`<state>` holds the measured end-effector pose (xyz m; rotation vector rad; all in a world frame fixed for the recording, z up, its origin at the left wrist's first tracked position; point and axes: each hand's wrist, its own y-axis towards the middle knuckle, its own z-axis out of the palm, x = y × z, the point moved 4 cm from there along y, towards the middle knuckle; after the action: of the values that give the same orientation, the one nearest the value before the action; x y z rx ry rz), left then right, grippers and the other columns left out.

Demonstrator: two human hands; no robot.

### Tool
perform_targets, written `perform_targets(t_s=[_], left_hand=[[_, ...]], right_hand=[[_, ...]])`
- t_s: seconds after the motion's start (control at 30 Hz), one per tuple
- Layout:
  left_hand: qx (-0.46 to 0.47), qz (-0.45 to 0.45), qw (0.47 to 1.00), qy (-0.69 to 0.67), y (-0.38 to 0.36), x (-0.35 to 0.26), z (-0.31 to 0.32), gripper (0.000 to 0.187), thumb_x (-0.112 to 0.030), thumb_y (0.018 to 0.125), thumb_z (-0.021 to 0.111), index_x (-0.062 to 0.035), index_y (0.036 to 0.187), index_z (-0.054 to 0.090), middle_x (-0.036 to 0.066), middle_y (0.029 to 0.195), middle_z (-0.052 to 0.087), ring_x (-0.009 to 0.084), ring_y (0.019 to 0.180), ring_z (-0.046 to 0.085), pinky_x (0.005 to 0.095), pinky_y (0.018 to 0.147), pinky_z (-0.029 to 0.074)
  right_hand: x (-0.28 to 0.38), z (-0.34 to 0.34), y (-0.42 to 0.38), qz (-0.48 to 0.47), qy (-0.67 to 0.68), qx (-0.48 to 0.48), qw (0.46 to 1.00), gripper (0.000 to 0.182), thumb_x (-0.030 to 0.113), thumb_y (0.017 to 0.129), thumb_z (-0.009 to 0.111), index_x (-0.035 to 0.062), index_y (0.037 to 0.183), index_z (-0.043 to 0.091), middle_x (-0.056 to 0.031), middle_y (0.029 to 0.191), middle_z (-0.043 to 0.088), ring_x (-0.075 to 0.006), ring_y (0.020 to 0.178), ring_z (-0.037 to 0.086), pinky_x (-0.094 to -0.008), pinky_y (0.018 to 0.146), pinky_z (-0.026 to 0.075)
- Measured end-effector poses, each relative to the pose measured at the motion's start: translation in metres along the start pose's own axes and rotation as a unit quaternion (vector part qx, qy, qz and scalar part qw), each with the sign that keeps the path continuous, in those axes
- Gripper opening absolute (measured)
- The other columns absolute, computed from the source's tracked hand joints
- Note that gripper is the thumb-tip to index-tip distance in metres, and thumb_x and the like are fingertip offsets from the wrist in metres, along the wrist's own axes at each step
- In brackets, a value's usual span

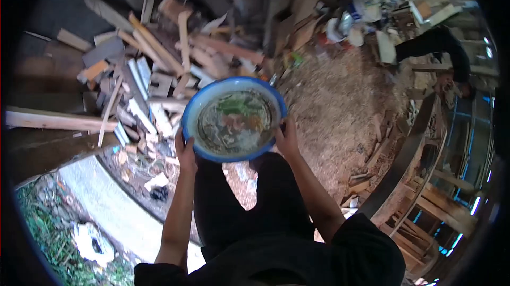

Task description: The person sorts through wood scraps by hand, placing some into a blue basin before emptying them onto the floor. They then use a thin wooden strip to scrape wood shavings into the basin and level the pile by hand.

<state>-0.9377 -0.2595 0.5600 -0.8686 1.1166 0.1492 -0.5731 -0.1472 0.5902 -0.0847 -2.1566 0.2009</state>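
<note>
I hold a round enamel bowl (234, 118) with a blue rim and a floral pattern inside, out in front of me at waist height. My left hand (185, 150) grips its rim on the left side. My right hand (287, 136) grips the rim on the right side. The bowl appears to hold murky liquid or a wet film. Below it I see my dark trousers and dark sleeves.
A heap of wood offcuts and planks (154, 63) lies ahead and to the left. Sawdust (334, 105) covers the ground to the right. Another person in dark clothes (441, 47) bends over at the far right beside wooden frames (425, 195). A concrete edge and grass (79, 217) lie lower left.
</note>
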Motion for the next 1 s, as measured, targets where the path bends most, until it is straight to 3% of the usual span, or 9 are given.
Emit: perform_targets(t_s=[0.1,0.17,0.4,0.53,0.67,0.73,0.77,0.9,1.0], left_hand=[[0.077,0.119,0.981,0.129,-0.053,-0.009,0.043,0.072,0.012,0.093,0.060,0.0000,0.162,0.038,0.015,0.162,0.044,0.0275,0.150,0.044,0.0421,0.124,0.037],[0.087,0.133,0.979,0.128,-0.093,-0.038,0.083,0.079,0.013,0.090,0.059,0.0002,0.164,0.035,0.017,0.157,0.048,0.0262,0.143,0.050,0.0397,0.118,0.043],[0.277,0.226,0.925,0.132,-0.187,-0.091,0.239,0.082,0.011,0.087,0.059,0.0003,0.165,0.036,0.015,0.153,0.053,0.0245,0.137,0.056,0.0383,0.116,0.045],[0.339,0.202,0.910,0.130,-0.234,-0.109,0.306,0.079,0.010,0.090,0.064,0.0032,0.164,0.035,0.017,0.150,0.056,0.0233,0.132,0.060,0.0370,0.113,0.047],[0.345,0.190,0.904,0.168,-0.245,-0.115,0.340,0.078,0.004,0.095,0.070,0.0055,0.164,0.031,0.017,0.129,0.067,0.0202,0.108,0.069,0.0321,0.094,0.056],[0.324,0.079,0.924,0.188,-0.250,-0.117,0.349,0.076,-0.001,0.097,0.072,0.0091,0.162,0.032,0.015,0.118,0.070,0.0186,0.094,0.071,0.0314,0.082,0.059],[0.335,0.099,0.922,0.165,-0.248,-0.111,0.355,0.065,-0.007,0.098,0.075,0.0102,0.153,0.046,0.011,0.106,0.073,0.0149,0.082,0.070,0.0263,0.071,0.055],[0.382,0.166,0.844,0.339,-0.248,-0.107,0.382,0.033,-0.009,0.095,0.076,0.0074,0.123,0.070,0.006,0.092,0.074,0.0124,0.077,0.067,0.0276,0.069,0.053],[0.381,0.213,0.824,0.362,-0.290,-0.124,0.385,0.037,-0.006,0.091,0.072,0.0065,0.126,0.068,0.008,0.101,0.075,0.0154,0.085,0.068,0.0319,0.078,0.055]], right_hand=[[0.012,-0.095,-0.036,-0.090,0.003,-0.056,0.994,0.029,0.003,0.090,0.066,0.0006,0.117,0.055,-0.0205,0.108,0.053,-0.0373,0.098,0.057,-0.0447,0.085,0.048],[0.017,-0.139,-0.059,0.029,0.121,-0.080,0.989,0.037,0.001,0.086,0.065,0.0004,0.122,0.058,-0.0220,0.114,0.058,-0.0375,0.099,0.061,-0.0436,0.089,0.050],[0.024,-0.303,-0.127,0.055,0.011,-0.318,0.946,0.049,0.007,0.084,0.068,0.0007,0.131,0.059,-0.0247,0.118,0.067,-0.0393,0.111,0.067,-0.0464,0.098,0.051],[0.029,-0.370,-0.163,0.075,-0.007,-0.374,0.925,0.051,0.009,0.084,0.070,0.0015,0.133,0.059,-0.0254,0.125,0.066,-0.0436,0.120,0.063,-0.0496,0.101,0.051],[0.025,-0.405,-0.196,0.116,-0.033,-0.405,0.906,0.053,0.011,0.086,0.071,0.0055,0.137,0.059,-0.0268,0.134,0.062,-0.0470,0.126,0.060,-0.0512,0.106,0.050],[0.020,-0.422,-0.215,0.104,-0.028,-0.415,0.904,0.056,0.012,0.086,0.073,0.0049,0.139,0.059,-0.0260,0.135,0.063,-0.0452,0.127,0.059,-0.0492,0.109,0.049],[0.019,-0.429,-0.225,0.086,-0.027,-0.412,0.906,0.058,0.013,0.087,0.075,0.0043,0.142,0.058,-0.0252,0.135,0.063,-0.0434,0.129,0.059,-0.0471,0.112,0.047],[0.041,-0.445,-0.257,0.098,-0.023,-0.427,0.899,0.058,0.016,0.090,0.074,0.0087,0.144,0.055,-0.0305,0.149,0.052,-0.0498,0.136,0.054,-0.0516,0.114,0.048],[0.057,-0.439,-0.293,0.131,-0.097,-0.473,0.866,0.061,0.018,0.090,0.076,0.0095,0.146,0.055,-0.0320,0.158,0.043,-0.0505,0.143,0.049,-0.0498,0.116,0.047]])
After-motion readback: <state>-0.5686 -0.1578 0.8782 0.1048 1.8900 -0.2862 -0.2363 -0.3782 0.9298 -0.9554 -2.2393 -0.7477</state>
